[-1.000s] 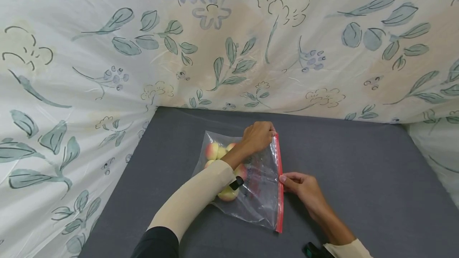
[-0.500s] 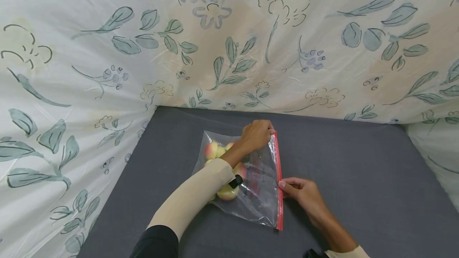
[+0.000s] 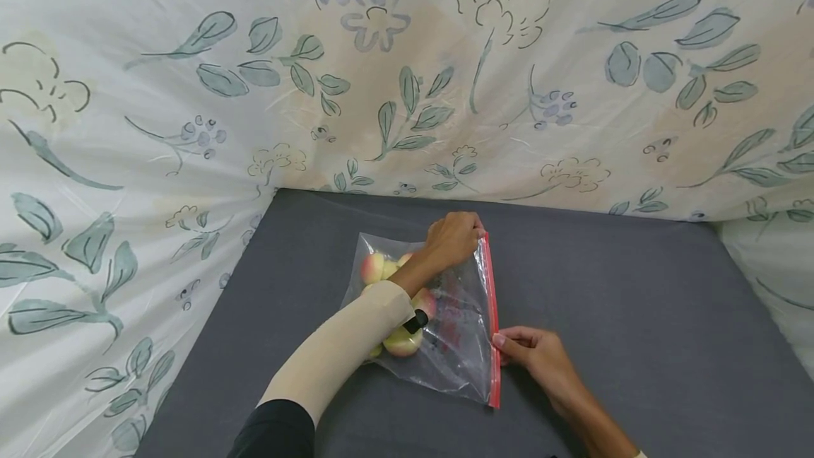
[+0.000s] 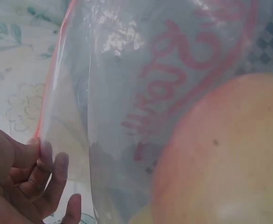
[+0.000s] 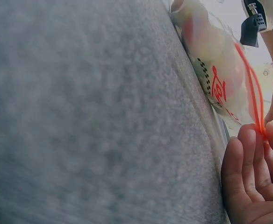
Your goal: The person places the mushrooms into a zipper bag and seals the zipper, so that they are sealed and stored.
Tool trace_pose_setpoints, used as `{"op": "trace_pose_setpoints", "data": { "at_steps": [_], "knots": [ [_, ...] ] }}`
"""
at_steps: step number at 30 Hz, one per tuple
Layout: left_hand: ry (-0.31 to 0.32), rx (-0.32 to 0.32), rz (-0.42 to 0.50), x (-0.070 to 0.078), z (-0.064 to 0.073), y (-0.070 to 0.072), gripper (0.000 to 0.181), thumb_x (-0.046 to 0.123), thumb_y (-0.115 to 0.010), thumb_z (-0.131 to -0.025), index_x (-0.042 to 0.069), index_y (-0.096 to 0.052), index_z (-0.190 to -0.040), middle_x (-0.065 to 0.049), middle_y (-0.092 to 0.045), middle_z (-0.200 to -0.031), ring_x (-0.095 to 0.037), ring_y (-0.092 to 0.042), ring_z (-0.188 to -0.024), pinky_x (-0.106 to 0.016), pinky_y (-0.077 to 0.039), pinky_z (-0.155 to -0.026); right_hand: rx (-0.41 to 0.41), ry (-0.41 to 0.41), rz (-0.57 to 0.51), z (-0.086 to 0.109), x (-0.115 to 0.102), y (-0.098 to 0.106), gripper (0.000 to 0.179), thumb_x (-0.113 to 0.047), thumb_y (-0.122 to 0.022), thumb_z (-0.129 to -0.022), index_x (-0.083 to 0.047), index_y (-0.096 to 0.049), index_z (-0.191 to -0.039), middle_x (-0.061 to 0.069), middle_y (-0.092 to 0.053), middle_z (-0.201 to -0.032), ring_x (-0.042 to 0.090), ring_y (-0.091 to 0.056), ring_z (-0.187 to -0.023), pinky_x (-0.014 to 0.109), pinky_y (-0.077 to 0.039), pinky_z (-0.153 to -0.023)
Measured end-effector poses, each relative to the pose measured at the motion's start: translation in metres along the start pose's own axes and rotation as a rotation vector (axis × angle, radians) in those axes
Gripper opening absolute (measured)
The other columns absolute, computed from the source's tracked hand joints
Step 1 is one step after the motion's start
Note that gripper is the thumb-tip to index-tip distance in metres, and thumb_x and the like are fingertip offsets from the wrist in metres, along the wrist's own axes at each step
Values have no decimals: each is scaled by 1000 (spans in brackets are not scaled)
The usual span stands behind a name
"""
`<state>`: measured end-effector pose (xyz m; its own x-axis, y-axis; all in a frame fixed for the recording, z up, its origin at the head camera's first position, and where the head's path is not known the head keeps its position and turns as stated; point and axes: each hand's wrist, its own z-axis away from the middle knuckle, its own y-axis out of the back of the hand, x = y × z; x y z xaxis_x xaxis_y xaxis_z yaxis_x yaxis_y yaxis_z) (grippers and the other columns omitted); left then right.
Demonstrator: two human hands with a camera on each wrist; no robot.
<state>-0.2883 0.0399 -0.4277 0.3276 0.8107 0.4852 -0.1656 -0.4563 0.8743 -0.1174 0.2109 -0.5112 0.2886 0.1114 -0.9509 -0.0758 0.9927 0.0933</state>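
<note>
A clear zip bag [image 3: 454, 334] with a red seal strip [image 3: 491, 316] lies on the grey table [image 3: 636, 316]. Several peach-coloured fruits [image 3: 372, 267] sit inside it, one close up in the left wrist view [image 4: 220, 154]. My left hand [image 3: 453, 239] pinches the far end of the red strip, fingers curled at the bag's edge [image 4: 38, 172]. My right hand [image 3: 531, 352] pinches the strip [image 5: 253, 93] near its near end, fingertips [image 5: 262, 135] on it. The bag's red print [image 5: 218, 88] shows in the right wrist view.
A floral cloth [image 3: 407, 69] hangs as a backdrop behind and along both sides of the table. A black strap end [image 3: 417, 321] hangs from the left sleeve over the bag.
My right hand has slid along the red strip toward me, from about its middle toward its near end. The left hand stays at the far end.
</note>
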Motion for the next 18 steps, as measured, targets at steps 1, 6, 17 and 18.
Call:
{"op": "trace_pose_setpoints", "data": {
  "at_steps": [1,6,17,18],
  "knots": [
    [0,1,0,0,0,0,24,29,-55,-112,20,-77,-115,9,-76,-113,-9,-65,-84,-39,-56,-83,-4,2,1,1,0,0,31,-12,-76,-99,14,-73,-115,10,-78,-94,14,-73,-77,30,-63,-76],
    [7,5,-4,-1,-2,0,24,30,-56,-112,20,-77,-114,9,-76,-112,-9,-65,-84,-38,-55,-82,-14,4,14,6,1,-1,30,-12,-76,-99,14,-73,-113,9,-78,-93,12,-73,-77,30,-63,-76],
    [-1,9,4,-4,-2,3,23,27,-56,-112,18,-77,-114,6,-76,-111,-11,-63,-80,-38,-54,-79,-50,-3,51,15,3,-1,30,-13,-77,-99,13,-73,-114,11,-78,-93,14,-74,-76,31,-63,-75],
    [-2,10,4,-4,-2,3,23,27,-56,-112,18,-77,-114,6,-76,-111,-10,-63,-80,-38,-55,-79,-52,-4,48,16,3,-2,30,-13,-76,-99,13,-73,-114,12,-78,-94,14,-74,-77,31,-63,-76]
  ]
}}
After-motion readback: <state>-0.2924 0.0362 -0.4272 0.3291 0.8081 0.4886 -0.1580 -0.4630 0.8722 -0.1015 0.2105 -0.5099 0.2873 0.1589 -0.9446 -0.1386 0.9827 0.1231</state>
